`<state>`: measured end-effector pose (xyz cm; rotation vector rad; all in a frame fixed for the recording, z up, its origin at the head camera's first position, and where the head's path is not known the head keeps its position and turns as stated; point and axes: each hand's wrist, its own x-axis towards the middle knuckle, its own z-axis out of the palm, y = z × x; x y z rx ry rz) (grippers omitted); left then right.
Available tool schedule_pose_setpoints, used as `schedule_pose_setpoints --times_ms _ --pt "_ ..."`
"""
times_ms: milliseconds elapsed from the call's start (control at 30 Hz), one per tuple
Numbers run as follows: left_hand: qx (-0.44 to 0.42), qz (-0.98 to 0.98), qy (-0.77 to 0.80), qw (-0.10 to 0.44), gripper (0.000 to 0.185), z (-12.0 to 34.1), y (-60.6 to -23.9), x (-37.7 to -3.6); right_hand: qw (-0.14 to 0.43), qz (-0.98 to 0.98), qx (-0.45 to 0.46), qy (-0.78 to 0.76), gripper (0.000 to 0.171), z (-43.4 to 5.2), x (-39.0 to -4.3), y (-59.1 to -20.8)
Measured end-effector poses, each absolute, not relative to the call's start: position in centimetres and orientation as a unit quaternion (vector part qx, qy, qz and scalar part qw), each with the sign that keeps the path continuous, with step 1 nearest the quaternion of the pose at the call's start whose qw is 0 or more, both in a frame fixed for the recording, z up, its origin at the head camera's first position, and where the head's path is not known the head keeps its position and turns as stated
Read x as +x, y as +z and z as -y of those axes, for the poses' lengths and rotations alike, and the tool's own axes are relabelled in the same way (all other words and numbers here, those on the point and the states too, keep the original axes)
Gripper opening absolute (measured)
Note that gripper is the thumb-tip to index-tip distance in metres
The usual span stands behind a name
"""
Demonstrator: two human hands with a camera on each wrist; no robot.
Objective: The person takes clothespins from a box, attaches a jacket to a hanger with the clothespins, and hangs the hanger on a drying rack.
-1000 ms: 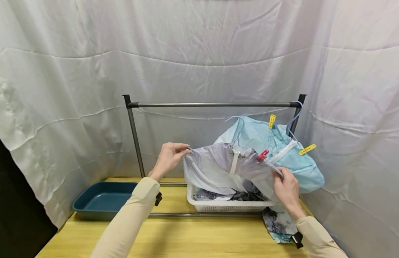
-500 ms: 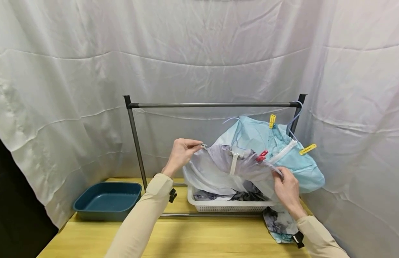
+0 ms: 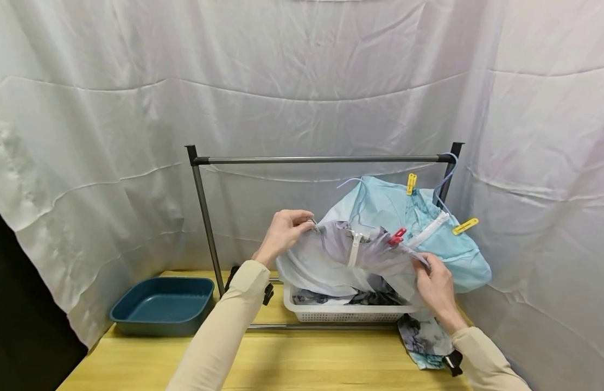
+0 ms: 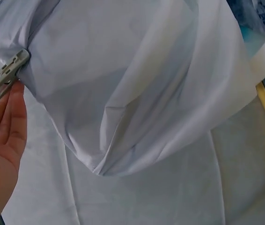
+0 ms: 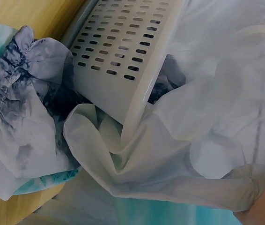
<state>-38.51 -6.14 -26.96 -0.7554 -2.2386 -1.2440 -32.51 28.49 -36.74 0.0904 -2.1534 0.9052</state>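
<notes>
My left hand [image 3: 284, 234] pinches a grey clothespin [image 4: 11, 72] between thumb and fingers. In the left wrist view its tip meets the edge of a pale lilac-and-white zippered garment [image 3: 311, 260]. A thin blue hanger [image 3: 358, 209] shows at that garment's neck, and a red clothespin [image 3: 397, 235] sits on its right shoulder. My right hand [image 3: 436, 282] pinches the same garment near the end of its right shoulder; those fingertips are mostly hidden in the right wrist view. Below the garment stands a white perforated basket [image 3: 350, 315] with dark patterned cloth inside.
A light blue garment [image 3: 465, 260] with yellow clothespins [image 3: 412, 183] hangs at the right end of the metal rack [image 3: 321, 159]. A teal tub [image 3: 162, 328] stands left on the wooden table [image 3: 306, 358]. Grey patterned cloth [image 3: 424, 336] trails beside the basket.
My left hand has moved right, towards the neck, with the clothespin, and is now at the garment's left shoulder edge. My right hand has stayed nearly still.
</notes>
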Motion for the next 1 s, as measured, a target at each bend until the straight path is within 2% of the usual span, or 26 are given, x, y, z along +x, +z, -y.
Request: schedule_pose_setpoints --times_ms 200,333,467,567,667,800,867,1000 --pt "-0.271 0.838 -0.415 0.226 0.044 6.0 -27.0 -38.4 0.405 0.845 0.03 0.349 0.016 -28.5 -32.5 -36.7" --pt "-0.265 0.825 -0.42 0.27 0.055 5.9 -27.7 -38.1 0.424 0.837 0.029 0.344 0.013 -28.5 -32.5 -36.6" --pt "-0.257 0.798 -0.429 0.337 0.045 6.4 -29.2 -37.9 0.449 0.82 0.026 0.355 0.012 -28.9 -32.3 -36.5" --pt "-0.247 0.793 -0.425 0.36 0.033 7.3 -30.9 -37.7 0.466 0.805 0.021 0.368 0.012 -29.3 -32.3 -36.3" --pt "-0.232 0.796 -0.435 0.35 0.025 8.4 -33.1 -37.4 0.48 0.795 0.011 0.371 0.012 -29.8 -32.3 -36.1" --pt "-0.239 0.812 -0.439 0.302 0.021 9.6 -36.1 -37.0 0.5 0.784 -0.017 0.368 0.012 -30.6 -32.2 -35.6" --pt "-0.257 0.829 -0.404 0.289 0.017 10.0 -37.6 -36.9 0.51 0.774 -0.03 0.373 0.012 -31.1 -32.2 -35.3" --pt "-0.308 0.855 -0.291 0.299 0.011 10.6 -40.1 -36.7 0.518 0.763 -0.057 0.383 0.014 -32.1 -31.9 -34.7"
